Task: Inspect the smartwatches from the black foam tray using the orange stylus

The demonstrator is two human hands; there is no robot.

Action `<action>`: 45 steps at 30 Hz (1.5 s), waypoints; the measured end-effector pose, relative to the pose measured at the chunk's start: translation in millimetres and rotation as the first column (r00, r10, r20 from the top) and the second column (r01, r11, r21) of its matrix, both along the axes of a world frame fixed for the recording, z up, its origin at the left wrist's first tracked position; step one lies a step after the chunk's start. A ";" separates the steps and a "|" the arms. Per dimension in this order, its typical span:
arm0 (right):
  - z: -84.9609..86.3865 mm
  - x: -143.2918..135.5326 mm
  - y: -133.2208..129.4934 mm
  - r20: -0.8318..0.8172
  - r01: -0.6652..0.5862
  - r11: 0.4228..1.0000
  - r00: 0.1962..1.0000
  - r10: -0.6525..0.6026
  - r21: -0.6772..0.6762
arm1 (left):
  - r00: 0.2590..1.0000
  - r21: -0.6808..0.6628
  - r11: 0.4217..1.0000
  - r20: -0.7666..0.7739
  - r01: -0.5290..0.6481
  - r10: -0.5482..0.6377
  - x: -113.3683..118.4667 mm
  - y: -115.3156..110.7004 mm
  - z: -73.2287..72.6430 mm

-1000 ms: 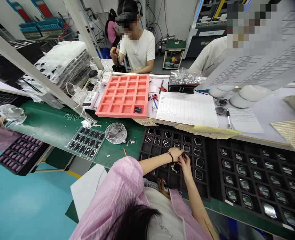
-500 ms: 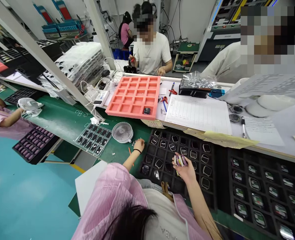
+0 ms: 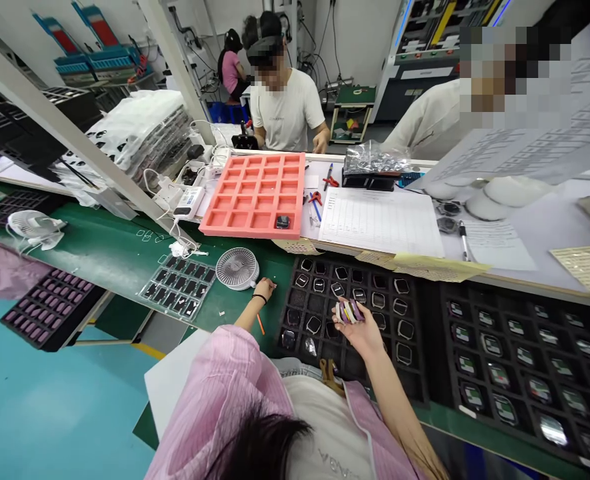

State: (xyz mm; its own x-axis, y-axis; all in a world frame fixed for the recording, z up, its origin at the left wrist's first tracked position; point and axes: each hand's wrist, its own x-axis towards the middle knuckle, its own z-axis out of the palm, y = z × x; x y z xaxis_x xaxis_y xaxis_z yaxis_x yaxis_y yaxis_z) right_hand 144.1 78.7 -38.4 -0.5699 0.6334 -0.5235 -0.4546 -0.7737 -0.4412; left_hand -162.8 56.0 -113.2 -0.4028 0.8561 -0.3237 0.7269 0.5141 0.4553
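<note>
My left hand (image 3: 265, 289) rests low over the green bench, just right of a small white fan (image 3: 237, 269). Its fingers are pinched together, and whatever is between them is too small to make out. In my right hand (image 3: 365, 335), palm up, is a row of small purple and white pieces (image 3: 349, 312) with a bit of yellow among them. That hand hovers over a black foam tray (image 3: 305, 347) whose compartments hold watch-shaped cases and frames. An orange stick (image 3: 261, 324) lies below my left wrist.
A clear tray of black parts (image 3: 179, 287) lies left of the fan. Behind stands a pink foam tray (image 3: 252, 230) on a raised shelf with papers (image 3: 379, 223). Another black tray with watch parts (image 3: 519, 360) is at right. Co-workers sit across the bench and at far left.
The view has shifted a little. My right hand has risen slightly over the tray, turning so the purple and white pieces show in a row. My left hand's fingers have come together beside the fan.
</note>
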 end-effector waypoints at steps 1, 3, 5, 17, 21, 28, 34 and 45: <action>4.3 -1.4 -0.1 -0.005 0.005 1.000 1.000 -0.005 0.004 | 1.000 0.032 0.999 0.015 0.011 -0.011 2.2 0.1 6.9; 13.8 -4.2 -0.3 -0.019 0.013 1.000 1.000 -0.013 0.010 | 0.998 0.110 0.993 0.050 0.036 -0.042 11.6 -0.7 25.1; 24.0 -6.8 -0.6 -0.036 0.013 1.000 0.999 -0.012 0.017 | 0.992 0.204 0.977 0.092 0.070 -0.090 28.1 -3.9 49.2; 85.3 -11.7 -11.9 -0.158 -0.057 0.998 0.986 0.056 -0.004 | 0.573 0.730 0.626 0.398 0.276 -0.716 99.2 -8.3 168.1; 90.7 -8.9 -15.8 -0.194 -0.086 0.996 0.977 0.084 -0.002 | 0.547 0.693 0.631 0.397 0.349 -0.737 93.3 -0.7 166.7; 34.0 -18.9 3.5 -0.072 0.026 0.997 0.997 -0.031 -0.071 | 0.783 0.342 0.915 0.501 0.213 -0.370 97.9 3.1 99.2; -28.7 -3.6 2.9 0.059 0.107 0.984 0.993 -0.100 -0.145 | 0.920 0.180 0.971 0.331 0.157 -0.210 88.8 1.6 33.7; -64.1 36.9 -29.8 0.147 0.155 0.977 0.980 -0.134 -0.144 | 0.999 0.096 0.995 -0.027 0.029 -0.026 61.4 10.5 -7.7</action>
